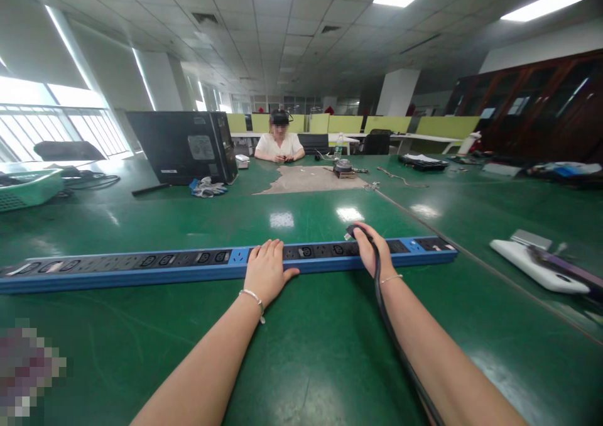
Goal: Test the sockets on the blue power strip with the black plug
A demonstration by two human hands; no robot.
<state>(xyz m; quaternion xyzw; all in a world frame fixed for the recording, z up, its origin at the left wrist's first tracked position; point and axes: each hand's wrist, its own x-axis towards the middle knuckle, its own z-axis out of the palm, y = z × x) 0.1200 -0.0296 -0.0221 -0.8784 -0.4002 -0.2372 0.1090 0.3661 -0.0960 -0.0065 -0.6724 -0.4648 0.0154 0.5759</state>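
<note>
A long blue power strip [188,276] with a row of black sockets lies across the green table [301,344]. My left hand [267,269] grips it near the middle, fingers laid together over the top and thumb out along the near side. Just right of it, my right hand [372,250] is closed around a black power plug [354,230], whose metal prongs point left above the strip. From that plug a thick black cord [384,306] runs over the wrist and down along my right forearm. Right-hand fingertips are partly hidden.
Across the table sits a person [279,143] in a white top. A black computer case [188,146], gloves [207,188] and a green basket [31,187] stand at left. To the right lies a white device [537,266]. A bottle [339,144] stands at the back.
</note>
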